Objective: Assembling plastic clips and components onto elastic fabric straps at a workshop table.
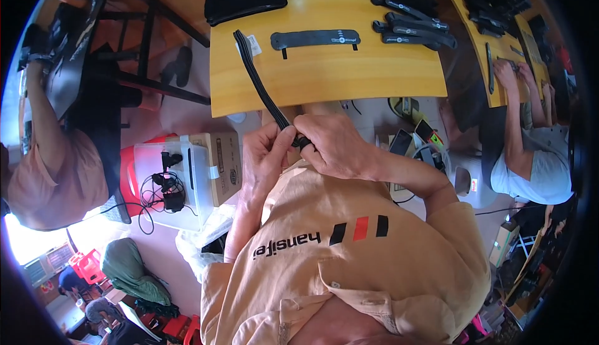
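A long black strap (pixel 259 83) with lengthwise ridges runs from my hands up over the near edge of the yellow table (pixel 349 80). Its far end lies by a small white paper tag (pixel 254 45). My left hand (pixel 265 148) pinches the strap's near end between thumb and fingers. Right beside it, my right hand (pixel 340 145) is closed round the same end, and the fingers hide the tip. Beyond them, a flat dark strap (pixel 315 37) with rounded ends and two short black tabs lies crosswise on the table.
Black straps are stacked at the table's right (pixel 415 30), and a black pouch-like bundle (pixel 245 2) lies at far left. Co-workers sit on both sides. A clear plastic bin (pixel 187 183) with a black cable and a cardboard box (pixel 223 167) stand to my left.
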Tool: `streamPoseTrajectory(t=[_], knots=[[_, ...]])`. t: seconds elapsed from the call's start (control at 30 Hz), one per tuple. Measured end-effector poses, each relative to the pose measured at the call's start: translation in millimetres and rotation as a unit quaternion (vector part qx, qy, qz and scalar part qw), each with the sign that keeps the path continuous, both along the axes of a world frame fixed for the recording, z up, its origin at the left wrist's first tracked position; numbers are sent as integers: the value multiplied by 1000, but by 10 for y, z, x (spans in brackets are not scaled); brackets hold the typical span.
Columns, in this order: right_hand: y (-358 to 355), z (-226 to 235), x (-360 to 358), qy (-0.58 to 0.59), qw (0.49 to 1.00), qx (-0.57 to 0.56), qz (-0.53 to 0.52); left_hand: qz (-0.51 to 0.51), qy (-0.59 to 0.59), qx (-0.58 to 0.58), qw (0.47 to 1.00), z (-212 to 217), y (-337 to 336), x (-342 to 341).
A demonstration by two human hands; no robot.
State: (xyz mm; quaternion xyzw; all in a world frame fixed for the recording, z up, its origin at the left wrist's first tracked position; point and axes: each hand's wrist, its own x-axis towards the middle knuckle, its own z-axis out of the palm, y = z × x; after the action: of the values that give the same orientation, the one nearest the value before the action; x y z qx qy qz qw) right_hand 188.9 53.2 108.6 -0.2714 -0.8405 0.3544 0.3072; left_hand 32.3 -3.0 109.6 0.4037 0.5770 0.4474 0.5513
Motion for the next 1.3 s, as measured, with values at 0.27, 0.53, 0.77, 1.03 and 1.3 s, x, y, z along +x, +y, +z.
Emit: streamPoseTrajectory(t=[0.27,0.53,0.77,1.03,1.3], knots=[[-19,123,107,-159,986,-49,22,5,54,7,998,67,-26,156],[242,235,339,-73,993,-78,58,3,9,-16,1000,143,0,92],[229,175,282,-31,988,-144,53,6,-4,-4,1000,58,57,123],[411,-137,271,10,933,-315,173,-10,-56,-8,998,55,95,126],[396,25,241,-24,917,-333,219,-26,-80,-33,996,-18,25,70]])
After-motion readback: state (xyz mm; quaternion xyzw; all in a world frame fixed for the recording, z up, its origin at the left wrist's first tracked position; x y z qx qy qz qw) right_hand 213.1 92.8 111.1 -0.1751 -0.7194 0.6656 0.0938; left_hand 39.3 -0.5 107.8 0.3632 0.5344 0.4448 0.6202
